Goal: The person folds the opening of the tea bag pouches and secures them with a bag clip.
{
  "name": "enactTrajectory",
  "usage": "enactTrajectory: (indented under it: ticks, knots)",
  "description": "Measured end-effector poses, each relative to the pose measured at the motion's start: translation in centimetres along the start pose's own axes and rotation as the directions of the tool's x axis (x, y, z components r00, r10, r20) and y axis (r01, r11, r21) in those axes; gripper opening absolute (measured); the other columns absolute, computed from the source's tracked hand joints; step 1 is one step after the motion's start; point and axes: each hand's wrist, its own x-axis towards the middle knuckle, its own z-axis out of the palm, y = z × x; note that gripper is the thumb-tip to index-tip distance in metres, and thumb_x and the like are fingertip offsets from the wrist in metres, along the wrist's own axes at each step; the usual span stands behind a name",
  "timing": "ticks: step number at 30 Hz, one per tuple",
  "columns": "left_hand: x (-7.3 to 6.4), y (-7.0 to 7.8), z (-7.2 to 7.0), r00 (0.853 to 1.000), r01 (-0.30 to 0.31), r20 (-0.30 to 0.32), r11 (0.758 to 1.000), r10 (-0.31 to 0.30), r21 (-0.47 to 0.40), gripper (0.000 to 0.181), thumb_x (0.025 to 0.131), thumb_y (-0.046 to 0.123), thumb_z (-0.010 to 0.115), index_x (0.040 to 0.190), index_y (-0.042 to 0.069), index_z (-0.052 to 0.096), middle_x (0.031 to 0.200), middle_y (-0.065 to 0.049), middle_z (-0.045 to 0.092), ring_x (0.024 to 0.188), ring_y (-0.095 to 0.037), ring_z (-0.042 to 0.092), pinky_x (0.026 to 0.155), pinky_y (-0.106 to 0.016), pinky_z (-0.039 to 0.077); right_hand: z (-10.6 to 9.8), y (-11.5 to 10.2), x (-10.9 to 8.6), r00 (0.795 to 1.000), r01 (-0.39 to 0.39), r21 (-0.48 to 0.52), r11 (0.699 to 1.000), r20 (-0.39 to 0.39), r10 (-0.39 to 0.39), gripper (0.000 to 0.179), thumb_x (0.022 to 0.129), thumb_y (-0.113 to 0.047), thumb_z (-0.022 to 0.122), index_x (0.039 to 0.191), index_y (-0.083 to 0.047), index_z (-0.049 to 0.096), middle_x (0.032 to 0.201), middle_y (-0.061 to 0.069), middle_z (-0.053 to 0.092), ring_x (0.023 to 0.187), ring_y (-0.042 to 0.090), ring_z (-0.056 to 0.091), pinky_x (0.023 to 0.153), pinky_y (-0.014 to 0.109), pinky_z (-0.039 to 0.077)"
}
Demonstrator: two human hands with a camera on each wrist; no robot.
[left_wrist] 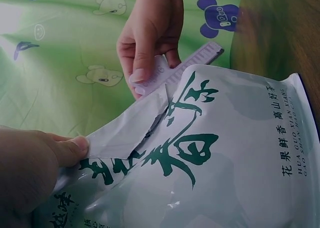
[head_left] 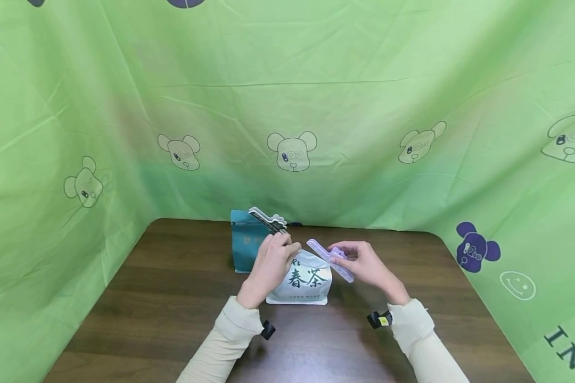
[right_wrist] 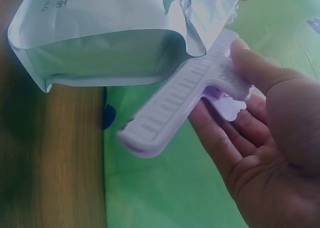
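A white tea bag [head_left: 303, 279] with large green characters stands on the table. My left hand [head_left: 272, 260] pinches its folded-over top edge, thumb on the flap [left_wrist: 127, 133] in the left wrist view. The right hand [head_left: 366, 264] holds a lilac bag clip [head_left: 329, 259] between thumb and fingers. In the right wrist view the clip's long ridged bar [right_wrist: 172, 105] lies slanted along the bag's folded corner. Whether the bar is clamped on the fold cannot be made out.
Behind the white bag, to the left, stands a teal bag [head_left: 241, 242]. A black-and-white clip [head_left: 267, 219] sits slanted at its top right. The brown wooden table [head_left: 172, 298] meets a green printed cloth [head_left: 287, 106] at the back and sides.
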Motion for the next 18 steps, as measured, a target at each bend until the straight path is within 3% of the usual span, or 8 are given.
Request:
enactTrajectory:
  ticks: [18]
  knots:
    - [-0.1,-0.1,0.1,1.0,-0.006,-0.02,1.0,0.006,-0.013,0.008,0.093,0.017,0.075,0.098,0.014,0.081,0.076,0.003,0.053,0.07,-0.013,0.046,0.064,-0.025,0.03,0.1,-1.5,0.1,0.997,0.045,0.044,0.998,-0.07,-0.042,0.027,0.093,-0.006,0.074,0.119,0.001,0.073,0.098,0.015,0.075,0.07,0.006,0.064,0.06,0.024,0.054]
